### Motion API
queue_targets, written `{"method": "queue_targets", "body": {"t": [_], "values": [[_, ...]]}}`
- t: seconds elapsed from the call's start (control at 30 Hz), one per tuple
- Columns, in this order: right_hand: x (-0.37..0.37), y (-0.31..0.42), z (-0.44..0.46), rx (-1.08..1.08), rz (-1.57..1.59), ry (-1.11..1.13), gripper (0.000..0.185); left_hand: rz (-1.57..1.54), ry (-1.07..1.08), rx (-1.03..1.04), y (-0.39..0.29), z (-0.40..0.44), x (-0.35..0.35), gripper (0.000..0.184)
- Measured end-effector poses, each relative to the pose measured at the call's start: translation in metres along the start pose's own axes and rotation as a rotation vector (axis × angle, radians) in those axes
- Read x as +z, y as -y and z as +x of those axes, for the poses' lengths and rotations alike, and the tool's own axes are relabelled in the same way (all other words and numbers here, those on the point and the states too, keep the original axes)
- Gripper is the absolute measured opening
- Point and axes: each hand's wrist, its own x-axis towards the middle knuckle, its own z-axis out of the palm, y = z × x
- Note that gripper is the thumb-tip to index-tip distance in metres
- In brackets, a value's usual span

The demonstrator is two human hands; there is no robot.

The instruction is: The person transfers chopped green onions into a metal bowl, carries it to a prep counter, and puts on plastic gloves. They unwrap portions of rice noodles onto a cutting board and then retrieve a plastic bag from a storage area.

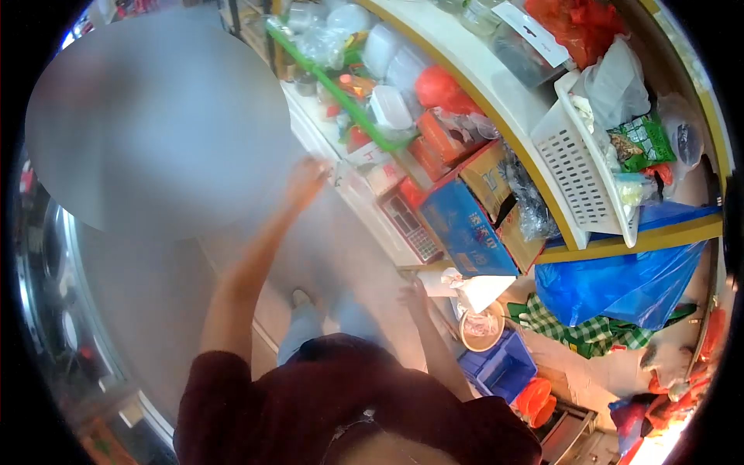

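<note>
My left hand [310, 177] is stretched forward beside the front edge of the white counter [363, 203]. Its fingers look closed, and whatever they hold is too hazy to name. Lower down, my right hand [414, 297] hangs near the counter's near end, left of some white paper [484, 291]. Its fingers are curled together, with their contents lost in blur. A whitish haze lies across the area between both hands. On the counter, a scale with a keypad [411, 226] sits between them, next to a blue carton [469, 225].
A green-edged shelf [341, 97] carries plastic tubs and red bags. Above it, a white perforated basket [577, 163] holds packets. Near my right arm are a round bin [480, 329], a blue crate [502, 363] and a hanging blue bag [620, 283]. A large blurred patch hides the upper left.
</note>
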Motion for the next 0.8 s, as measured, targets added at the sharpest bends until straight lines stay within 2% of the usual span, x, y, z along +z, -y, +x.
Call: {"method": "queue_targets", "body": {"t": [0.03, 0.07, 0.13, 0.2, 0.3, 0.4, 0.43, 0.53, 0.57, 0.6, 0.67, 0.77, 0.8], "values": [[0.000, -0.002, 0.016, 0.062, 0.090, 0.079, 0.049, -0.092, -0.025, 0.138, -0.037, 0.057, 0.000, 0.017], [0.005, 0.005, 0.020, 0.043, 0.089, 0.113, 0.049, -0.224, -0.199, 0.364, -0.067, 0.100, 0.019, 0.014], [0.025, 0.021, -0.003, -0.053, -0.006, 0.121, 0.048, -0.215, -0.162, 0.562, -0.144, 0.150, 0.031, 0.019], [0.043, 0.046, -0.017, -0.192, -0.192, 0.089, 0.046, -0.287, -0.176, 0.590, -0.193, 0.178, 0.072, 0.023], [0.065, 0.072, -0.032, -0.300, -0.389, 0.034, 0.042, -0.088, -0.180, 0.616, -0.233, 0.195, 0.094, 0.029], [0.094, 0.146, -0.026, -0.711, -0.837, -0.167, 0.045, -0.159, -0.328, 0.610, -0.236, 0.227, 0.148, 0.038], [0.107, 0.177, -0.028, -0.802, -0.862, -0.197, 0.047, -0.610, -0.174, 0.420, -0.243, 0.227, 0.129, 0.039], [0.139, 0.264, -0.011, -1.133, -0.840, -0.291, 0.054, -0.325, -0.150, 0.555, -0.229, 0.234, 0.105, 0.039], [0.146, 0.283, 0.007, -1.135, -0.902, -0.389, 0.057, -0.435, -0.135, 0.529, -0.222, 0.235, 0.101, 0.037], [0.152, 0.303, 0.024, -1.126, -0.962, -0.491, 0.060, -0.585, -0.032, 0.418, -0.215, 0.242, 0.101, 0.036], [0.162, 0.346, 0.041, -1.173, -0.866, -0.654, 0.066, -0.878, 0.192, 0.163, -0.198, 0.248, 0.104, 0.034], [0.168, 0.386, 0.050, -0.984, -1.060, -0.899, 0.068, -1.350, 0.512, -0.251, -0.177, 0.256, 0.074, 0.030], [0.166, 0.386, 0.055, -0.957, -1.066, -0.876, 0.068, -1.387, 0.543, -0.274, -0.168, 0.253, 0.069, 0.026]]}}
